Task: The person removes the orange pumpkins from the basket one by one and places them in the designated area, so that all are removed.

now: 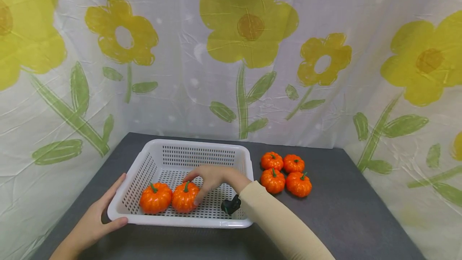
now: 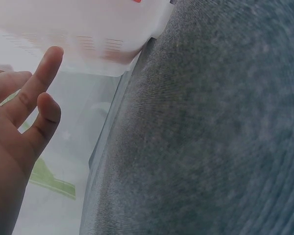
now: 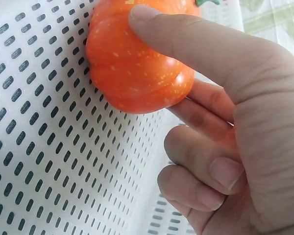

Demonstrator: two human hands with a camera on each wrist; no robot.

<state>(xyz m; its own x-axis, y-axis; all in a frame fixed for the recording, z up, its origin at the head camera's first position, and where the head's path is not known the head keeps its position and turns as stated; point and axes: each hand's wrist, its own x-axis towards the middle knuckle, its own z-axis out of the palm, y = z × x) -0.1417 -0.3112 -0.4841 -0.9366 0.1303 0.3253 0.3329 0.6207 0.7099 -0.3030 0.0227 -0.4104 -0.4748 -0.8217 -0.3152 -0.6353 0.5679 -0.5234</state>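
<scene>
Inside a white slotted plastic basket [image 1: 135, 177], two shiny orange toy pumpkins with green stems sit side by side. My right hand [image 1: 211, 177] reaches over the basket and holds the right-hand pumpkin [image 1: 185, 198], thumb on its near side and fingers around the far side. Up close, the right wrist view shows the thumb pressed on the speckled orange pumpkin [image 3: 137, 73], with other fingers curled below. The left pumpkin [image 1: 155, 199] stands next to it. At the basket's near left corner, my left hand [image 1: 94, 219] rests with spread, fairly straight fingers and thumb against the rim.
Several more orange pumpkins [image 1: 273, 180] stand grouped on the dark grey table [image 1: 343, 212], right of the basket. A small black device [image 1: 231, 205] shows below my right wrist. White curtains [image 1: 180, 91] with yellow flowers enclose the table's back and sides.
</scene>
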